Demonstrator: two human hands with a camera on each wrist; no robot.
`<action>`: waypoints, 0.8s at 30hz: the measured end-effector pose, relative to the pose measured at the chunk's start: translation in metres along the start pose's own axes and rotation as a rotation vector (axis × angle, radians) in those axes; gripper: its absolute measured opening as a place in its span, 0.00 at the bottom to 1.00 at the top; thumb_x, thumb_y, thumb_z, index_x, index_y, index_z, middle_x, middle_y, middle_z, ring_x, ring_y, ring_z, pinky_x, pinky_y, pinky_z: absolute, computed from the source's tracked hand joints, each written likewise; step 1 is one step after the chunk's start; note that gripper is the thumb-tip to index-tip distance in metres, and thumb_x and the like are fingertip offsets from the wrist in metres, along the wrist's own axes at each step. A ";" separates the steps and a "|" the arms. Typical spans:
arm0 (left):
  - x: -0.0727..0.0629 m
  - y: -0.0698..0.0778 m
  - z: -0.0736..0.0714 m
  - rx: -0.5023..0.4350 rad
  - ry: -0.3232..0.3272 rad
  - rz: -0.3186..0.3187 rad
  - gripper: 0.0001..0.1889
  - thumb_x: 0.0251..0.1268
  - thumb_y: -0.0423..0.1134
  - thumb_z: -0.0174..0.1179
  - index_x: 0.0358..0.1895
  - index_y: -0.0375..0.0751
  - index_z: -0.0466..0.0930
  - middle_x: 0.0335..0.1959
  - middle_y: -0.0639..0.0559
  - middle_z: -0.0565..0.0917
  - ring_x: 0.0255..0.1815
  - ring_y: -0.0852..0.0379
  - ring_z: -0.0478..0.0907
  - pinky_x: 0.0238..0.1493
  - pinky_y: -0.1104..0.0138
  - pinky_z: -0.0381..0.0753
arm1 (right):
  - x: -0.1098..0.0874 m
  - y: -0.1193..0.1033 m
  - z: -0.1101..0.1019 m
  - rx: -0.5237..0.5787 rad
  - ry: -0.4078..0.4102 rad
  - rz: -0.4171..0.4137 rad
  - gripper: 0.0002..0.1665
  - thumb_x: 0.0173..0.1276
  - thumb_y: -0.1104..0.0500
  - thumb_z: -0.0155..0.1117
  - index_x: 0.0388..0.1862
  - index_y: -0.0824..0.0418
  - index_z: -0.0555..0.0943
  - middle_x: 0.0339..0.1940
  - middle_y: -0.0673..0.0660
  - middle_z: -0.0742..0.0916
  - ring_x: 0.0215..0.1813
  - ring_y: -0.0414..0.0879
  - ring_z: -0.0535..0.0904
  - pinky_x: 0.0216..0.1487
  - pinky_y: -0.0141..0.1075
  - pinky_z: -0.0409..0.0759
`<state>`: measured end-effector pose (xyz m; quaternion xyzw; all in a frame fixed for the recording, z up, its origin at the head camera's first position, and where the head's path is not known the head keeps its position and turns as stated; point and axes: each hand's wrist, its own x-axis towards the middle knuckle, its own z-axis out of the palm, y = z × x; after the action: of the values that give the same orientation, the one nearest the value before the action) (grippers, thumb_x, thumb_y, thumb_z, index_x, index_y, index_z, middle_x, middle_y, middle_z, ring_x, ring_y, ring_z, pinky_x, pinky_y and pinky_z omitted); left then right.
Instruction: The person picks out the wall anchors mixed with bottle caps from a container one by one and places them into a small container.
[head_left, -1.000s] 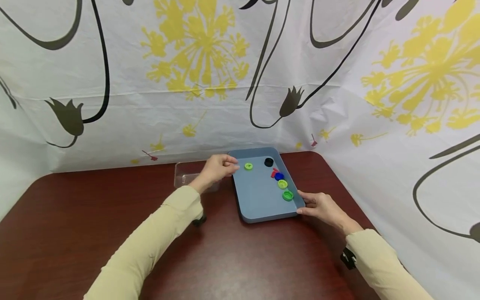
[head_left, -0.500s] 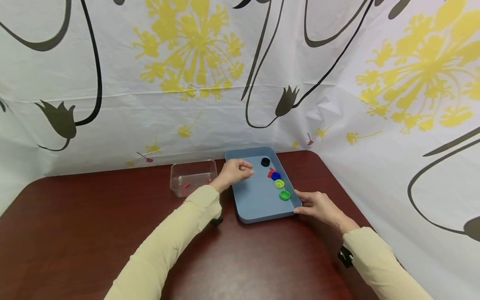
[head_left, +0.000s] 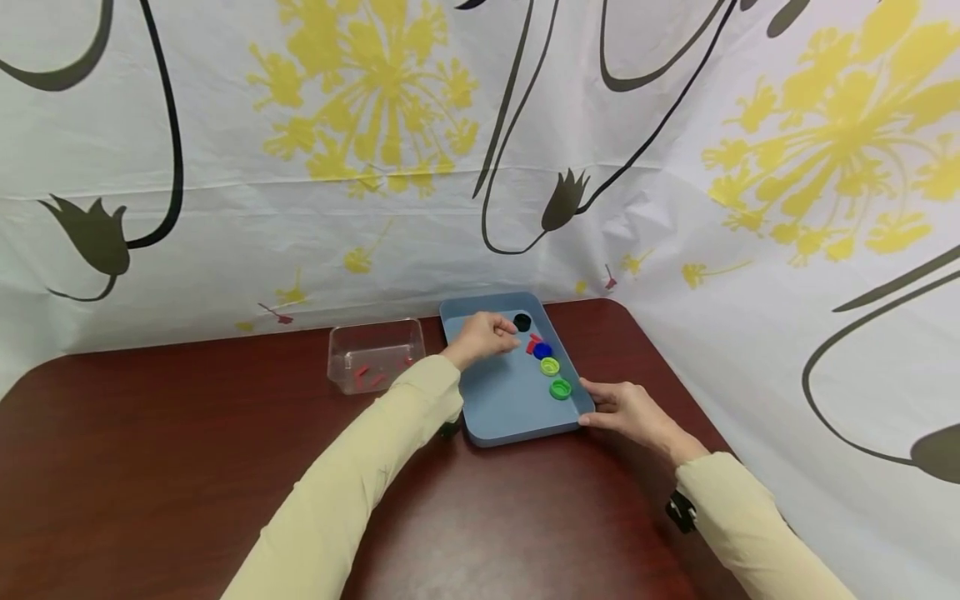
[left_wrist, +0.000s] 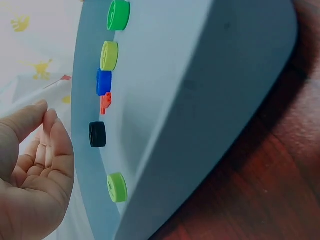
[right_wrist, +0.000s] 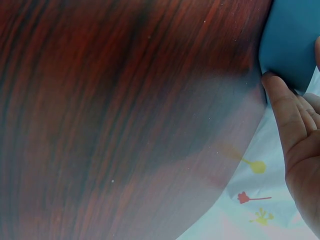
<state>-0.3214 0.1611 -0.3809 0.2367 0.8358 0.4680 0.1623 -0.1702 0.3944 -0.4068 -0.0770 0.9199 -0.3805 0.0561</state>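
Note:
A shallow blue-grey tray (head_left: pixel 487 412) lies on the table. My left hand (head_left: pixel 480 337) hovers over its left half; in the left wrist view its thumb and forefinger tips come close together, with nothing visible between them. My right hand (head_left: pixel 630 410) grips the tray's near right corner between thumb and fingers. Along the right side sit small round cap-like pieces: black (head_left: pixel 522 322), blue (head_left: pixel 542 351), yellow-green (head_left: pixel 550 366) and green (head_left: pixel 560 389). Small red pieces (head_left: pixel 532 344) lie beside the blue one. A light green round piece (left_wrist: pixel 117 188) is hidden behind my left hand in the head view.
A clear plastic box (head_left: pixel 336 340) with several small red pieces stands left of the tray, near the table's back edge. The dark red-brown table (head_left: pixel 187 433) meets a white patterned cloth (head_left: pixel 225 250) behind and at the right.
My left hand has moved right, from the tray's left rim to over its inside, uncovering the clear box. My right hand keeps its grip on the corner. The view has shifted slightly.

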 end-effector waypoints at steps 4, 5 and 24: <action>0.008 0.002 0.002 0.081 -0.032 0.008 0.16 0.62 0.38 0.62 0.52 0.36 0.80 0.39 0.47 0.85 0.34 0.58 0.79 0.37 0.69 0.77 | 0.000 0.001 0.000 -0.004 0.002 0.006 0.42 0.59 0.55 0.68 0.68 0.70 0.63 0.61 0.70 0.76 0.56 0.59 0.79 0.47 0.37 0.80; 0.009 0.002 0.003 0.096 -0.037 0.009 0.16 0.62 0.37 0.61 0.52 0.36 0.80 0.40 0.47 0.84 0.35 0.58 0.78 0.38 0.68 0.77 | 0.000 0.001 0.000 -0.004 0.006 0.006 0.42 0.59 0.55 0.69 0.68 0.70 0.63 0.61 0.70 0.76 0.56 0.59 0.79 0.47 0.37 0.80; 0.031 0.011 0.015 0.252 -0.098 -0.037 0.14 0.60 0.29 0.58 0.50 0.38 0.82 0.53 0.47 0.80 0.48 0.53 0.74 0.44 0.66 0.76 | 0.001 0.000 0.002 0.022 0.007 0.027 0.42 0.59 0.56 0.69 0.68 0.68 0.64 0.61 0.69 0.77 0.55 0.57 0.80 0.47 0.36 0.80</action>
<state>-0.3368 0.1934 -0.3809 0.2624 0.8833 0.3440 0.1803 -0.1709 0.3934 -0.4082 -0.0625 0.9168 -0.3901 0.0587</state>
